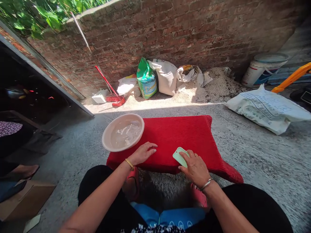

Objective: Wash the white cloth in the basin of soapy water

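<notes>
A red cloth (175, 132) lies spread over a low bench in front of my knees. My right hand (195, 165) grips a pale green scrub brush (180, 156) by its back, against the near part of the cloth; the underside is hidden. Near the bench's front edge, my left hand (143, 153) hovers at or just above the cloth, fingers extended and holding nothing. A pale pink basin (107, 140) with water in it rests on the left end of the bench, just beyond my left hand.
Along the brick wall stand a red-handled dustpan (119, 102), a green bag (147, 81) and a white sack (167, 79). Another white sack (267, 108) lies right, below a bucket (263, 69). At left are a cardboard box (26, 200) and a person's foot (26, 171).
</notes>
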A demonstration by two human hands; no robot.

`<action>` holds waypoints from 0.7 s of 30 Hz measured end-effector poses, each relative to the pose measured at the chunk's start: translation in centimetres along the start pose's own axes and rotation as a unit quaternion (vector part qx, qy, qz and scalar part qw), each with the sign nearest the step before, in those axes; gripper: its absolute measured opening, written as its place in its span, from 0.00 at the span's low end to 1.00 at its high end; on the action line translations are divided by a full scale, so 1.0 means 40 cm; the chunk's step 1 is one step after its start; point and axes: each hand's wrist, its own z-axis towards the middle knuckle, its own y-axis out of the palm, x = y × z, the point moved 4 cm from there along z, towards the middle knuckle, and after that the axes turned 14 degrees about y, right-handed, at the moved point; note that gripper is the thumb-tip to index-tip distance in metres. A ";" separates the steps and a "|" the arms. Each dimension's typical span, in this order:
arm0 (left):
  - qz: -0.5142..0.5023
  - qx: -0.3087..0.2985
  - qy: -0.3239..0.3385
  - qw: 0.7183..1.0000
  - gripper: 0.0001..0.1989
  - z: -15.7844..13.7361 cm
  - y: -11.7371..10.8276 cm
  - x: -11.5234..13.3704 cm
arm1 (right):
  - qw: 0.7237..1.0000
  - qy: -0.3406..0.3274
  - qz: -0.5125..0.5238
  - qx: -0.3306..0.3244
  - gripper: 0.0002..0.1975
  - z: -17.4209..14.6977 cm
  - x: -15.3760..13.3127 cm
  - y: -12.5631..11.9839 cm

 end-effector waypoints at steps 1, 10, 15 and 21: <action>0.074 0.001 0.010 0.997 0.23 -0.008 0.016 -0.009 | 1.000 -0.002 0.005 0.017 0.26 0.001 -0.001 0.005; 0.322 -0.052 0.066 0.943 0.32 -0.035 0.143 -0.124 | 0.989 -0.027 0.028 0.140 0.24 0.018 -0.014 0.081; 0.262 -0.048 0.071 0.961 0.33 -0.031 0.143 -0.099 | 0.993 -0.013 -0.040 0.114 0.23 0.024 -0.020 0.097; 0.004 0.060 0.080 0.995 0.33 -0.097 0.033 -0.013 | 0.996 -0.016 -0.012 0.084 0.24 0.028 -0.004 0.109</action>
